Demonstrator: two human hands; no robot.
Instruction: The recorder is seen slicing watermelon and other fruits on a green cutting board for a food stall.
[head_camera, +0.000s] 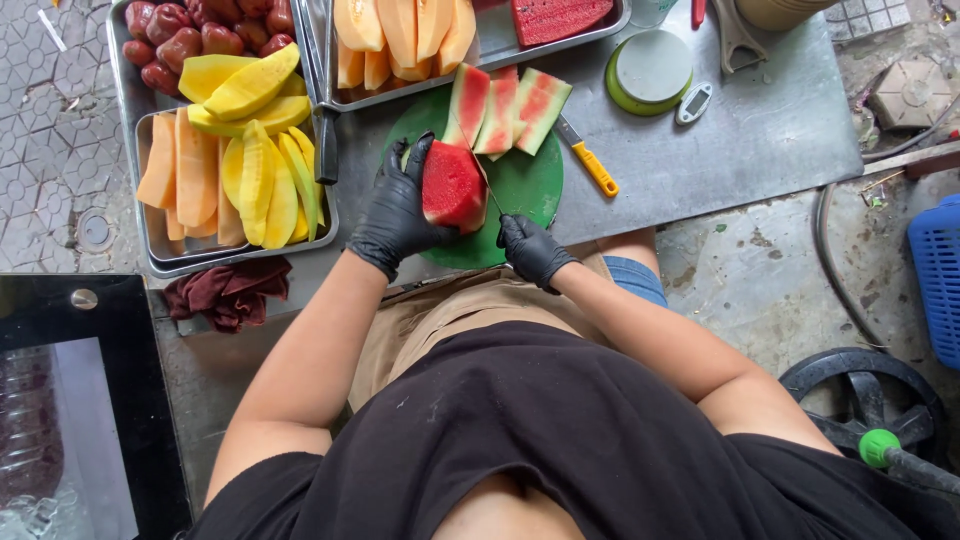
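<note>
The left hand (398, 212) has its grip clamped on a peeled red watermelon chunk (452, 186) on the green cutting board (525, 185), while the right hand (532, 250) is closed on a knife (488, 188) whose thin blade meets the chunk's right side. Fingertips should stay curled back from the blade, with slow, straight cuts. Rind-on slices (505, 108) lie just beyond on the bench (760, 130).

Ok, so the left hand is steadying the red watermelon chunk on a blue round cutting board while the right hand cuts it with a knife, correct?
Not quite: the round cutting board is green, not blue, as the head view shows. The rest holds: the black-gloved left hand steadies the red watermelon chunk while the black-gloved right hand cuts it with a thin-bladed knife.
</note>
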